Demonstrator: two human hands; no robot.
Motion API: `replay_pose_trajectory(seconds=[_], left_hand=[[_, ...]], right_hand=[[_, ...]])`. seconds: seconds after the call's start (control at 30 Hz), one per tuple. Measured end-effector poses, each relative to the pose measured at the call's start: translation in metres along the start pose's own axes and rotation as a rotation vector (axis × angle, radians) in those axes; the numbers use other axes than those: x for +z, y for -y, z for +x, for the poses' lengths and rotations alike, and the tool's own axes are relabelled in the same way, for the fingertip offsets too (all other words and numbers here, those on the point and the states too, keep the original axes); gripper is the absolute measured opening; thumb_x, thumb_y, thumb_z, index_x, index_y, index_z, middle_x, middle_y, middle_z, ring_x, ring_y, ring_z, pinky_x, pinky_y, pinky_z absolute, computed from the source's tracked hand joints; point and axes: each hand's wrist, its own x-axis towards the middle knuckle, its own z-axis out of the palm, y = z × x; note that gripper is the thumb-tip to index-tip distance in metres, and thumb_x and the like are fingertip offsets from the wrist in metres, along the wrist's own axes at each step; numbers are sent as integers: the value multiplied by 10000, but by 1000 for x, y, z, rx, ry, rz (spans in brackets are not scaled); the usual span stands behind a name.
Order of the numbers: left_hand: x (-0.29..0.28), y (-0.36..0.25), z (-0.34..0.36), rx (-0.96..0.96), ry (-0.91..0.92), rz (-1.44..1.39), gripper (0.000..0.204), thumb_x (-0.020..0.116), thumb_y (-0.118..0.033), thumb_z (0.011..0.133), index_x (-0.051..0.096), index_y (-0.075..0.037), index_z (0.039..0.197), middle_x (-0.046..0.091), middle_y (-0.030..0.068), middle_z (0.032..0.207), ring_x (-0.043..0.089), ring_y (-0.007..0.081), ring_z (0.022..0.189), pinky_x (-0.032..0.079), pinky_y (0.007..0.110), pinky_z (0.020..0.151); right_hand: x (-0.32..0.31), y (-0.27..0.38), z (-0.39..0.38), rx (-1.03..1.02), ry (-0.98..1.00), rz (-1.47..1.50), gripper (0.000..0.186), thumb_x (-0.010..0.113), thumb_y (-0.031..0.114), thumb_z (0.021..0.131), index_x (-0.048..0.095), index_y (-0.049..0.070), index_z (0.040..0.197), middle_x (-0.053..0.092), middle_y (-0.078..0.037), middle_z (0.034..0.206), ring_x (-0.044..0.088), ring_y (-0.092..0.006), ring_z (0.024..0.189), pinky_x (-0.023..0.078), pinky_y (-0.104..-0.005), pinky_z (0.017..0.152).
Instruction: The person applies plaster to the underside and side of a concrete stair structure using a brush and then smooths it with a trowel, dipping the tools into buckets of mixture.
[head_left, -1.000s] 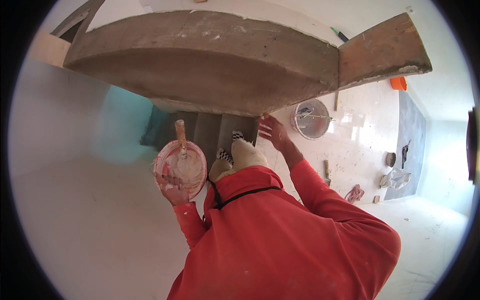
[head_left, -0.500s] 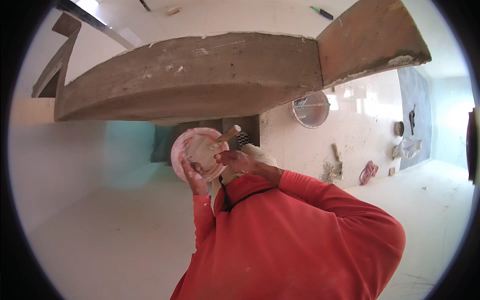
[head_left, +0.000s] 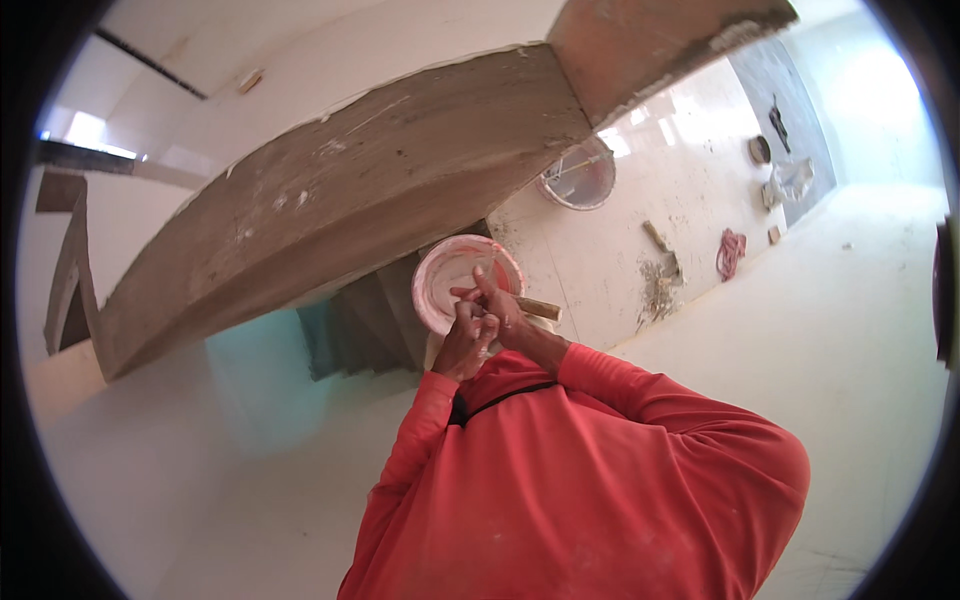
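Note:
My left hand [head_left: 467, 340] is curled at the near rim of a pink-streaked bucket [head_left: 442, 262] containing pale mix; what it grips is hidden. My right hand [head_left: 497, 315] overlaps it, with fingers stretched out and apart over the bucket, nothing visible in them. A wooden tool handle [head_left: 540, 307] sticks out rightward from beside my right hand, over the rim; the tool's other end is hidden.
Dark steps [head_left: 370, 320] lie beneath a curved concrete edge [head_left: 360, 160] with a jutting panel [head_left: 660, 45]. On the pale floor at right are a larger bucket [head_left: 580, 180], a trowel [head_left: 660, 245], pink cloth [head_left: 730, 255], a round container [head_left: 759, 150] and a white bag [head_left: 793, 180].
My right hand has come from the concrete edge down to my left hand at the bucket. The bucket has shifted right, its handle now points right, and the view has rotated.

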Motion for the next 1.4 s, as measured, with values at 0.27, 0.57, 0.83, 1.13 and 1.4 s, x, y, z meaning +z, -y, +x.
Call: replay_pose_trajectory(seconds=[0.27,0.57,0.83,1.13,1.4], left_hand=[[-31,-76,30,349,69,603,474,657,-259,784,481,-41,1166,499,177,1208,480,352,1110,400,403,915],[4,-160,56,533,31,631,457,653,-224,789,509,-60,1191,538,150,1177,506,305,1102,404,374,922],[-11,-92,57,81,357,748,415,648,-239,801,541,-55,1158,572,140,1121,558,267,1035,438,339,853],[-103,65,14,-656,92,561,534,649,-305,814,463,-36,1236,550,173,1174,547,212,1056,450,292,807],[-137,138,-21,-936,15,529,499,641,-311,819,498,-25,1203,575,160,1143,569,207,993,459,298,775]], right_hand=[[-66,12,0,-269,-293,641,513,520,550,829,393,148,538,510,-53,551,518,-211,553,462,-350,618],[-186,36,37,-357,-745,711,556,543,545,811,378,148,458,374,-23,405,368,-170,325,329,-286,348],[-322,23,43,-279,-925,549,533,524,618,776,412,147,553,401,-25,476,396,-158,405,336,-279,412],[-423,7,34,-90,-1080,313,420,562,513,814,524,108,709,428,10,564,463,-113,509,360,-254,447],[-441,-10,40,-248,-982,129,444,504,456,866,592,24,822,576,-67,701,552,-156,634,437,-287,580]])
